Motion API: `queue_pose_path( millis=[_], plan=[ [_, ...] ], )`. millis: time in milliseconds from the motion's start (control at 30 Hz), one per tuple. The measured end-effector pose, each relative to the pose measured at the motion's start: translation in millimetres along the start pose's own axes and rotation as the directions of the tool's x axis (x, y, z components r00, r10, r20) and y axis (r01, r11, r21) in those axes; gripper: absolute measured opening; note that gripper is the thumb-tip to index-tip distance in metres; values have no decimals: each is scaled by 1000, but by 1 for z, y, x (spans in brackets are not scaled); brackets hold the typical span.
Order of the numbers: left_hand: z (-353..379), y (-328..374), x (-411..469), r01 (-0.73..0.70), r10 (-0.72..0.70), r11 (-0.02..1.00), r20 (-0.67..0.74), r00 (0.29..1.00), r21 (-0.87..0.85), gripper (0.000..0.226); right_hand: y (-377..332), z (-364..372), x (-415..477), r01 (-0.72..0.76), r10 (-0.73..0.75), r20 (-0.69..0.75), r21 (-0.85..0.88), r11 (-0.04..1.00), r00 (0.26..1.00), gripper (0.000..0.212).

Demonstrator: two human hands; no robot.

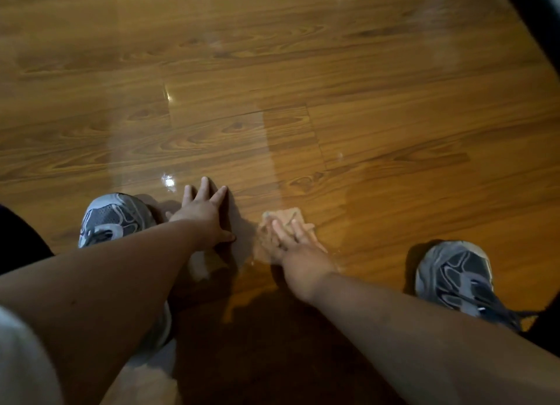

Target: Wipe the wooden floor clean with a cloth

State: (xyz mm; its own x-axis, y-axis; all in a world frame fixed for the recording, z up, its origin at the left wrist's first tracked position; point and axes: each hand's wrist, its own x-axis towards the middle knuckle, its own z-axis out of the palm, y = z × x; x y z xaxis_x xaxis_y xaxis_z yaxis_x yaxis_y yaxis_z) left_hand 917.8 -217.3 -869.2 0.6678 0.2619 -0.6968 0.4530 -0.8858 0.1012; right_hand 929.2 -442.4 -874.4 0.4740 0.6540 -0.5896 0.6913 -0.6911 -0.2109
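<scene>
Ahead, the glossy brown wooden floor [363, 101] with its long plank pattern runs wide and open toward the top and the left side of the view. At the top right corner a dark slanted edge [536, 16] closes it; I cannot tell what this edge belongs to. Close to the person, two grey and black sport shoes mark the sides. The left shoe [112, 219] stands just beside the left hand [206, 213]. The right shoe [454, 277] stands well apart from the right hand [288, 241], with bare planks between them.

The left hand lies flat on the floor with straight, spread fingers. Its grip is open and holds nothing. The right hand lies on top of a small, pale beige, folded cloth [292, 214] with its fingers straight over it. So this grip is open too and presses the cloth down without curling round it. This hand and the cloth look a little blurred.

The cloth lies on the floor in the lower middle, between the two shoes and near the left hand, with a narrow strip of floor between them. Its far edge shows beyond the fingertips, and it looks roughly rectangular and wrinkled. Beyond both hands the planks carry a paler shiny patch [188, 137] with two bright light spots. The straight right border of the patch ends above the cloth.
</scene>
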Motion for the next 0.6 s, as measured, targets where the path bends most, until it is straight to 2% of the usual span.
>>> queue_pose_path(
  millis=[67,100,133,167,200,233,267,300,333,367,400,433,467,500,533,567,600],
  plan=[
    [-4,5,4,-53,52,997,-30,998,-53,109,30,1,-10,162,-162,-19,-2,987,987,68],
    [-5,10,4,-71,69,994,-29,997,-82,108,54,-2,-19,126,-126,-35,-3,992,991,67],
    [-4,14,5,-82,79,992,-33,996,-100,108,80,-8,-28,-5,9,-85,49,999,996,68],
    [-3,17,6,-84,80,991,-42,996,-105,108,108,-14,-35,-205,226,-127,157,966,966,70],
    [-2,20,7,-82,77,991,-54,996,-102,108,136,-22,-41,-422,477,-127,312,851,870,74],
    [0,22,8,-80,74,993,-66,995,-89,107,157,-29,-41,-596,679,-40,444,669,733,75],
    [3,23,8,-83,78,994,-78,994,-69,106,169,-37,-40,-682,801,55,562,468,596,73],
    [7,25,11,-83,78,995,-88,993,-57,104,178,-42,-30,-723,896,126,643,254,427,66],
    [10,25,10,-81,75,995,-106,992,-57,102,173,-46,-22,-781,939,118,594,194,323,58],
    [14,26,12,-83,74,994,-133,988,-64,98,159,-54,-12,-807,931,131,549,218,341,54],
    [17,25,12,-78,64,994,-167,984,-78,92,139,-52,-5,-791,907,81,526,314,413,53],
    [19,22,12,-67,46,993,-202,978,-98,85,119,-42,4,-699,825,-17,521,490,565,54],
    [17,20,13,-56,31,992,-219,975,-111,81,97,-33,13,-536,649,-148,446,717,746,52],
    [15,17,13,-55,34,994,-215,976,-93,80,70,-31,12,-359,450,-216,357,862,867,47],
    [6,17,18,-63,53,997,-210,976,-39,80,58,-31,14,-150,220,-231,286,946,948,42],
    [-3,17,23,-78,80,997,-202,976,17,80,59,-29,16,50,-2,-227,208,977,974,43],
    [-13,19,30,-88,97,995,-200,975,53,80,70,-32,16,148,-112,-219,156,977,969,47]
  ],
)
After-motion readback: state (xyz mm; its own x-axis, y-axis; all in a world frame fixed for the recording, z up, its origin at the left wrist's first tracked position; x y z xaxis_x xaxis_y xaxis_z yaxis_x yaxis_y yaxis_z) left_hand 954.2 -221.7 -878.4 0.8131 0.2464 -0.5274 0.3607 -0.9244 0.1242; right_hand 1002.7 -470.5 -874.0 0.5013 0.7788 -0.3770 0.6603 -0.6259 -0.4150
